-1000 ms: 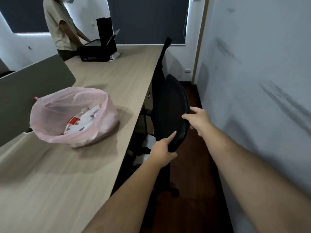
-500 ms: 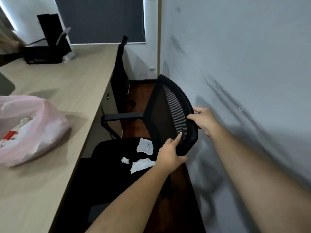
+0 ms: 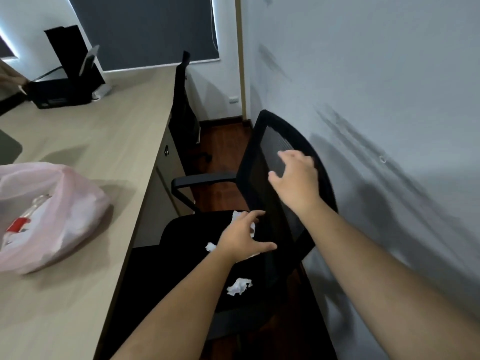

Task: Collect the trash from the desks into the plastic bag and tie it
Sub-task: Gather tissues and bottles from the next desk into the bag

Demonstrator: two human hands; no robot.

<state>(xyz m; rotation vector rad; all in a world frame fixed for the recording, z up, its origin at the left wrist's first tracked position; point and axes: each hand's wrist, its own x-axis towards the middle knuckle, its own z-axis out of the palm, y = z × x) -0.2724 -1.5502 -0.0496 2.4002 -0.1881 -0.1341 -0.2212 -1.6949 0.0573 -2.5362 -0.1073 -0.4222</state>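
A pink plastic bag lies open on the wooden desk at the left, with a bottle and white trash inside. A black office chair stands between desk and wall. White crumpled paper scraps lie on its seat: one near the front, a small one, and one partly hidden by my left hand. That hand hovers open over the seat, fingers spread, just above the scraps. My right hand is open in front of the chair's backrest, holding nothing.
A second black chair is pushed under the desk farther back. A black printer sits at the desk's far end, where another person's hand shows. The grey wall is close on the right. Dark wood floor lies between.
Both hands have let go of the chair's backrest. My left hand has dropped toward the paper scraps on the seat; my right hand has lifted off in front of the backrest.
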